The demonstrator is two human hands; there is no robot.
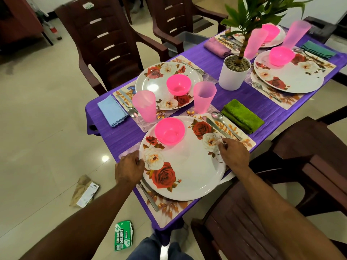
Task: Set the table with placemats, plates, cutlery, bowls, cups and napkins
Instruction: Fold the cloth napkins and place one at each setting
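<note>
A large white plate with rose prints (189, 175) lies on a floral placemat (169, 211) at the near corner of the purple table. A pink bowl (169, 130) sits on its far part. My left hand (128, 169) grips the plate's left rim. My right hand (233, 154) grips its right rim. A knife (149, 197) lies left of the plate, a spoon (223, 121) and a second knife to its right. A green napkin (242, 115) lies beyond them. A pink cup (203, 96) stands behind the plate.
Three more set places fill the table, with a blue napkin (112, 110), a second pink cup (144, 106) and a white potted plant (234, 72) in the middle. Brown chairs (109, 40) ring the table; one (244, 222) is close on my right. Packaging (124, 235) litters the floor.
</note>
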